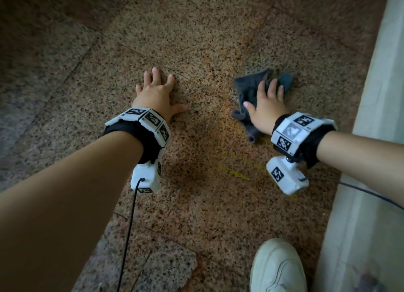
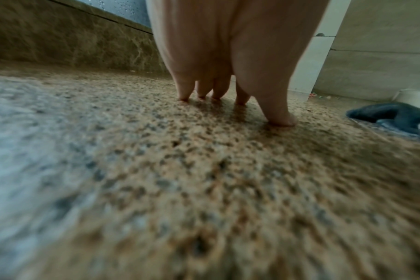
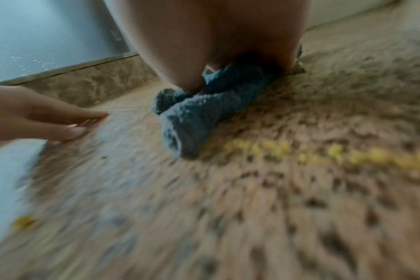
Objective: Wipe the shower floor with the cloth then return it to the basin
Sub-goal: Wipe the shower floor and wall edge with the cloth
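A dark blue-grey cloth lies crumpled on the speckled granite shower floor. My right hand presses flat on top of it with the fingers spread and straight; the right wrist view shows the cloth bunched under the palm. My left hand rests flat on the bare floor to the left, fingers spread, holding nothing. In the left wrist view its fingertips touch the stone, and the cloth shows at the right edge. No basin is in view.
Yellow smears mark the floor just behind my right wrist, seen as yellow specks in the right wrist view. A pale raised curb runs along the right. My white shoe stands at the bottom. A wet glass panel borders the far side.
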Tool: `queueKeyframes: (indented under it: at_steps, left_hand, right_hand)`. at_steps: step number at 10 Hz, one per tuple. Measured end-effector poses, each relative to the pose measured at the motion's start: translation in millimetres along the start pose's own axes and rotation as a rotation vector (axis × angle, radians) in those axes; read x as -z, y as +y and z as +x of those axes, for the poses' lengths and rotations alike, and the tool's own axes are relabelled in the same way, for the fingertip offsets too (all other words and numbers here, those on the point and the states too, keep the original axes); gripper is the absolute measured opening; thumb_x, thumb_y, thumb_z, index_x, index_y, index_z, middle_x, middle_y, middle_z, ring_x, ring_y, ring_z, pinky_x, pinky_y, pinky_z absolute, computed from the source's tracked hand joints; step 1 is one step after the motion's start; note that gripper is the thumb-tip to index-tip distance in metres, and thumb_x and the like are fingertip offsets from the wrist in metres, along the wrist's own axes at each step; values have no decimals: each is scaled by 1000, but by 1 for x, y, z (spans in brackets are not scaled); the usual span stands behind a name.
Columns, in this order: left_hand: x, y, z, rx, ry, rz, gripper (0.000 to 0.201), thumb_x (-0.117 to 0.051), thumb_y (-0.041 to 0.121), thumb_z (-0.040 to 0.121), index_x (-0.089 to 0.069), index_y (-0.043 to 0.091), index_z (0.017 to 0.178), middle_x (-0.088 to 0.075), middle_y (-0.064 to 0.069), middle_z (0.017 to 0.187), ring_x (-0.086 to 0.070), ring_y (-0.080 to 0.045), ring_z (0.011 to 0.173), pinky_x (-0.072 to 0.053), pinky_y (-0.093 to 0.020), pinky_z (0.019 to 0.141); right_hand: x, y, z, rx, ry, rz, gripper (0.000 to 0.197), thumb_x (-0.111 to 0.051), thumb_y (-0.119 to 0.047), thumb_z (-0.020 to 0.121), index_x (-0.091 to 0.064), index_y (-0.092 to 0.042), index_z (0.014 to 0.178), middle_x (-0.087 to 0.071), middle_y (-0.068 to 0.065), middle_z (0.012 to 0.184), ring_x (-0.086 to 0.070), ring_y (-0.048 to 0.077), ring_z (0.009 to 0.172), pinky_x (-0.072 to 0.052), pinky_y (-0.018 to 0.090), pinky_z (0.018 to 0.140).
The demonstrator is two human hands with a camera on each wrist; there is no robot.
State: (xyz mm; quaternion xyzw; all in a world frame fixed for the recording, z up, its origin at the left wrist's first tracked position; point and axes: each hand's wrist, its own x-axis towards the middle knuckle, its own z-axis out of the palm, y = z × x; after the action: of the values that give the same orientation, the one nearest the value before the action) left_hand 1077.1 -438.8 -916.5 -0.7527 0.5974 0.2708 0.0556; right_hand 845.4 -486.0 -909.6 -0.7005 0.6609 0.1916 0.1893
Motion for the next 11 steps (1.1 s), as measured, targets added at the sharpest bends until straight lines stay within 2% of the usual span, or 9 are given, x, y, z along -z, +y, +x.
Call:
queueKeyframes:
  at_steps: [2, 5, 6, 7, 9, 11]
  left_hand:
    - [0, 1, -1, -1, 1, -11, 86, -53, 54, 86, -7, 21, 151, 9, -12, 158, 9, -32, 145, -5, -50, 116]
    - [2, 2, -2, 7, -9, -12, 85, -52, 53, 87, -7, 21, 151, 10, -12, 158, 9, -32, 145, -5, -50, 117]
    - [3, 3, -2, 5, -12, -13, 86, -53, 53, 87, -7, 21, 151, 10, -12, 158, 8, -32, 145, -5, -50, 117]
    - [3, 3, -2, 9, -19, -14, 86, -53, 52, 87, -6, 21, 151, 10, -12, 157, 9, -32, 145, -5, -50, 117]
    - [4, 3, -3, 11, -23, -10, 85, -52, 52, 87, -6, 21, 151, 11, -12, 157, 9, -32, 145, -4, -50, 116]
    - [3, 3, -2, 11, -23, -9, 85, -52, 52, 87, -6, 21, 151, 11, -12, 157, 9, -32, 145, -4, -50, 116]
  right_hand:
    - [-4, -7, -2, -18, -43, -18, 75, -30, -46, 99, 6, -6, 150, 13, 19, 156, 10, 37, 145, -3, 43, 119]
    - [33, 1, 53, -23, 54, 50, 76, -37, -50, 96, -1, -12, 152, 11, 13, 158, 8, 34, 146, -10, 50, 118]
    - [31, 1, 54, -40, 77, 49, 74, -35, -50, 97, -1, -15, 152, 11, 11, 158, 8, 32, 146, -11, 50, 118]
    - [22, 2, 42, -35, 53, 40, 70, -30, -48, 98, 2, -15, 152, 13, 10, 158, 9, 32, 146, -10, 48, 118]
    - [-8, 12, -6, 82, 41, -40, 68, -25, -44, 100, 3, -9, 151, 10, 15, 158, 7, 34, 146, -3, 43, 120]
    - [-12, 15, -11, 106, -8, -70, 71, -27, -47, 98, 4, -10, 151, 12, 16, 158, 8, 35, 145, -2, 43, 119]
